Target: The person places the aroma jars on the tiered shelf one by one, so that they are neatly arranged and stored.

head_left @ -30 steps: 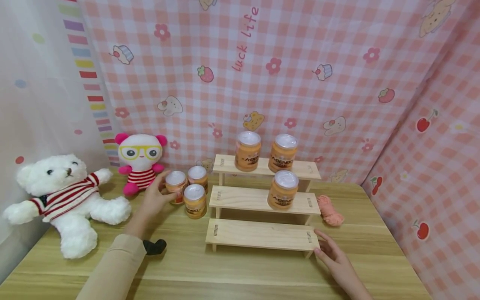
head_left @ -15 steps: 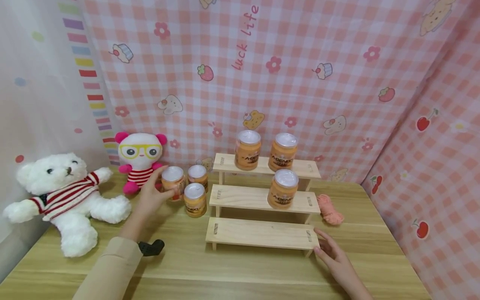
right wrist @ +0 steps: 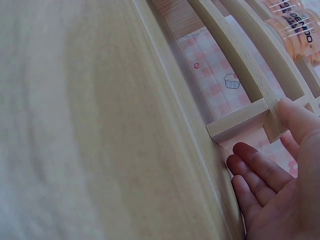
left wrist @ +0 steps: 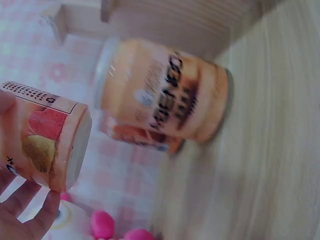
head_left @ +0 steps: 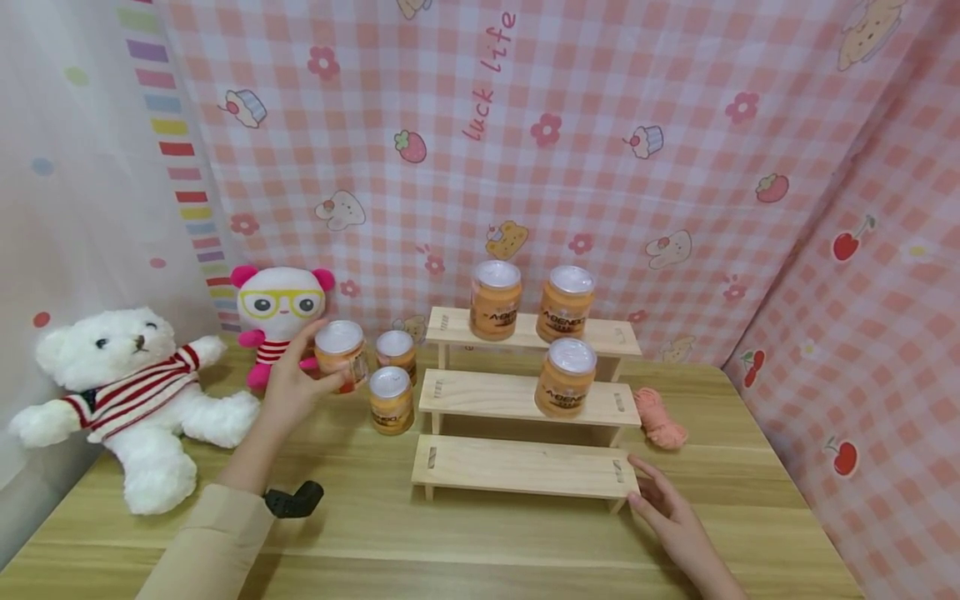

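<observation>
While a jar [head_left: 341,354] is held in the left-hand grip [head_left: 294,390], left of centre in the frame, base clear of the worktop [head_left: 360,542], the two jars [head_left: 391,404] just to its right could be toppled by a low sideways swing, or a drop caused by too light a pinch. By a push from the right-hand grip [head_left: 673,525], fingers relaxed against the lowest shelf [head_left: 517,465], the stand [head_left: 480,396] might be skewed.
</observation>
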### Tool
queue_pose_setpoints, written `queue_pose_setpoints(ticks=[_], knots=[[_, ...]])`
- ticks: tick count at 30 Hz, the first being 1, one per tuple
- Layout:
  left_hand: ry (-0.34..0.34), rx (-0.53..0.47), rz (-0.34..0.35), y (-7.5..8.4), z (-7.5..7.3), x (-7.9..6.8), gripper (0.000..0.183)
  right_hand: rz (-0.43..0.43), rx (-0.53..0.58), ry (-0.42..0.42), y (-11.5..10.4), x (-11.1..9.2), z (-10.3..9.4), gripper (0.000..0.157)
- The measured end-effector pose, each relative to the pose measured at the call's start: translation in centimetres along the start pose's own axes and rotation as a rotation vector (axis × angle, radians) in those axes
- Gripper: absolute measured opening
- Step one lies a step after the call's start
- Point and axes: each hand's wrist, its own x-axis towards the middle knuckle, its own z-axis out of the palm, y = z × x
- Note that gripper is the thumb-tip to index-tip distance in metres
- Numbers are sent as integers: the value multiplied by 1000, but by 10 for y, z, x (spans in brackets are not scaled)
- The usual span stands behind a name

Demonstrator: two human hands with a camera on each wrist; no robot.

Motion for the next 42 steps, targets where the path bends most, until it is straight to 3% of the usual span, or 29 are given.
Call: queue_pose_setpoints(ticks=[9,14,29,42], knots=[[-15,-46,20,32,6,-10,79,-12,14,-5,-1,0,0,47],[-49,-107,-1,47,14,-15,79,-29,16,-3,1,0,1,46],[-91,-139,-28,82,51,-21,79,-19,-2,10,0,0,1,46],[-105,-194,90,94,87,-20,75,-13,-4,6,0,0,1,46]])
